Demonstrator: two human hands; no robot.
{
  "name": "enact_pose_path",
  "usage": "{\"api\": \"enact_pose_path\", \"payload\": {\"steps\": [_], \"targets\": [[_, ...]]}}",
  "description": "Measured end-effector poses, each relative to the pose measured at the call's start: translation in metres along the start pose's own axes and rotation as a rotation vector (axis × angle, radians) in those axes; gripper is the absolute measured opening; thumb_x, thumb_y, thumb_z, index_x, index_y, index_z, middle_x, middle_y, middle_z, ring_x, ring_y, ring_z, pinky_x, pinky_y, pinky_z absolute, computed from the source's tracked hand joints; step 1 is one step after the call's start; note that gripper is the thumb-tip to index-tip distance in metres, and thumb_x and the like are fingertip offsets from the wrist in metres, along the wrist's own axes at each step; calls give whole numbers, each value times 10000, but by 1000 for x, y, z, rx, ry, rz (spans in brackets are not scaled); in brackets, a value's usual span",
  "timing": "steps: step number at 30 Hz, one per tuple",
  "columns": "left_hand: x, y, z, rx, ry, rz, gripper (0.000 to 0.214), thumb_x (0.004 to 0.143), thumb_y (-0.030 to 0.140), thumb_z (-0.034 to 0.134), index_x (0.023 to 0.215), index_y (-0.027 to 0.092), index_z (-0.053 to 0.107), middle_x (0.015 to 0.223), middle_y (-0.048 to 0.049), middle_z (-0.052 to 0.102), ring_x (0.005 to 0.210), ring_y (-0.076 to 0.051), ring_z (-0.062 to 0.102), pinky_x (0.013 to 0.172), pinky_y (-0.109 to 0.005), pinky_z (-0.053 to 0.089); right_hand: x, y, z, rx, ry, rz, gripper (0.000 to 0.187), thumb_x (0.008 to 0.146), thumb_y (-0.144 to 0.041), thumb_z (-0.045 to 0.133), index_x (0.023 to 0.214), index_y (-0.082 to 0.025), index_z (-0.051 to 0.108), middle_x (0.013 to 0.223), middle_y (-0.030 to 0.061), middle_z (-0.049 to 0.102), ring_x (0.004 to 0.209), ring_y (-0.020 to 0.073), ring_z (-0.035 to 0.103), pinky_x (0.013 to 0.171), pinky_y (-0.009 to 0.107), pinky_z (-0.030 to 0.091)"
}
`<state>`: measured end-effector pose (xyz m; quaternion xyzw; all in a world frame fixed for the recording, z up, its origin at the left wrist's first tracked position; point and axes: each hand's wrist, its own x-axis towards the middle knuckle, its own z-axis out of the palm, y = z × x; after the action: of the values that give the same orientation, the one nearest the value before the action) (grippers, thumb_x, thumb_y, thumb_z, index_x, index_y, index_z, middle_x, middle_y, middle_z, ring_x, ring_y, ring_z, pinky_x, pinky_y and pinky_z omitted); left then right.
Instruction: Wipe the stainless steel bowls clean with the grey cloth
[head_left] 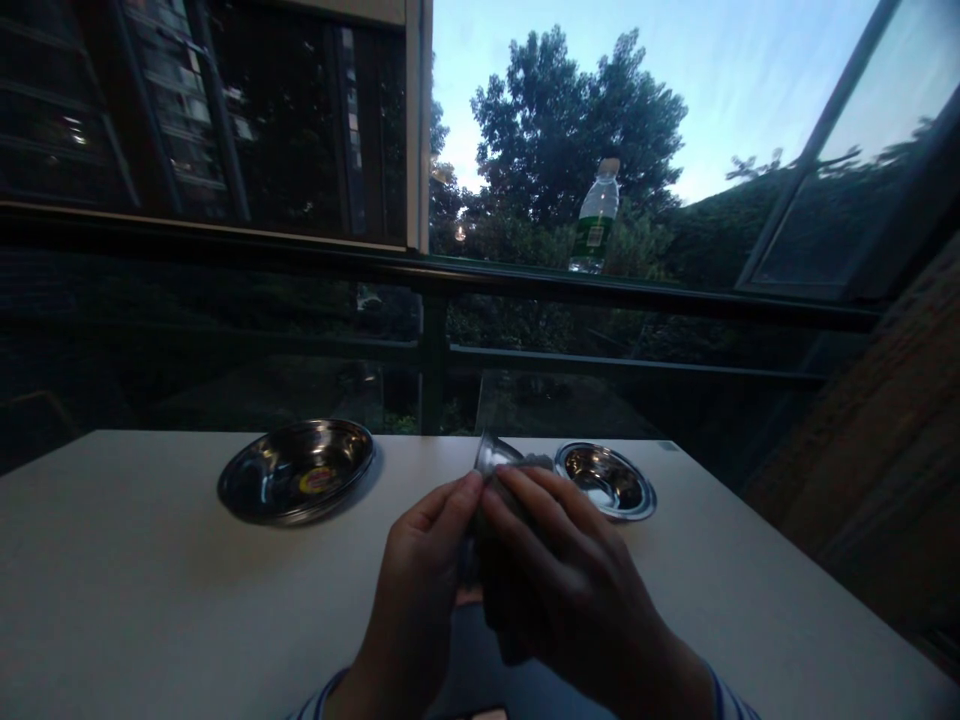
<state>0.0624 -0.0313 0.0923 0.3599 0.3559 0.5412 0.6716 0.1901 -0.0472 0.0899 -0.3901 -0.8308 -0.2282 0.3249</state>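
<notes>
Above the middle of the white table (187, 610), my two hands meet over a shiny metal vessel (495, 453). Only its upper edge shows; it looks like a small bowl or cup held tilted. My left hand (420, 570) grips its left side, with the thumb near the rim. My right hand (585, 570) is closed around a dark grey cloth (510, 600) and presses it against the vessel. A bit of the cloth sticks up above the right fingers. Most of the vessel is hidden by my hands.
A wide steel basin (255, 487) with a yellow and red sticker sits at the back left. To the right, a smaller steel bowl (641, 490) lies close behind my right hand. A water bottle (594, 220) stands on the window ledge. A dark railing (300, 262) runs behind the table.
</notes>
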Motion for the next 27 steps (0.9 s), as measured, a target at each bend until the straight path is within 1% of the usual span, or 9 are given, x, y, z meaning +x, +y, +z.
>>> {"api": "enact_pose_path", "payload": {"steps": [3,6,9,12,14,16,21,23,27], "targets": [[1,2,-1,-16,-11,25,345,721,391,617,976,163,662,780,-35,673,712,-152,611,621,-233,479,-1,-2,1,2,-3,-41,385,840,-219,451,1210,-125,506,1227,126,518,1125,274,434,856,443,465],[-2,1,2,29,-2,39,286,682,358,661,873,148,695,737,-34,676,748,-165,616,661,-237,479,0,3,1,-22,45,56,353,855,-216,437,1177,-100,527,1193,141,538,1099,260,455,881,444,451],[-4,-1,5,57,25,8,292,676,370,661,871,156,697,718,-27,673,700,-161,615,604,-235,480,1,8,-1,-34,38,119,341,861,-199,419,1160,-84,535,1157,152,555,1062,252,480,883,447,452],[-2,0,2,50,32,-15,351,691,412,637,947,176,676,725,-25,669,614,-151,599,495,-230,461,0,4,-2,-20,5,22,358,851,-216,437,1176,-94,527,1181,155,538,1087,271,463,854,448,470],[0,0,-1,48,45,0,360,693,420,634,955,177,670,720,-22,664,595,-140,586,476,-220,452,-1,1,-1,-17,6,-38,383,841,-218,449,1199,-94,511,1200,153,526,1112,286,443,842,445,478],[0,0,-1,48,51,17,344,691,408,641,935,167,675,716,-21,660,610,-130,583,504,-213,457,-1,1,-1,-18,24,-56,383,838,-203,447,1197,-84,507,1197,156,525,1121,283,437,856,438,473],[-2,-2,2,18,36,6,307,691,384,647,891,154,683,708,-19,658,672,-139,599,573,-209,458,3,4,-2,-31,59,34,339,850,-167,430,1158,-63,524,1161,172,537,1093,256,460,885,428,459],[0,0,0,-11,33,6,293,711,390,626,890,164,677,723,-14,665,679,-135,603,604,-215,462,3,1,-1,-32,42,15,345,846,-185,441,1160,-75,530,1170,167,536,1099,269,454,869,437,469],[3,2,-5,-60,50,70,247,735,381,602,831,164,670,709,-4,664,656,-119,596,642,-213,461,0,-6,3,-17,29,-50,363,819,-190,479,1168,-108,539,1179,137,545,1108,278,449,845,429,490]]}}
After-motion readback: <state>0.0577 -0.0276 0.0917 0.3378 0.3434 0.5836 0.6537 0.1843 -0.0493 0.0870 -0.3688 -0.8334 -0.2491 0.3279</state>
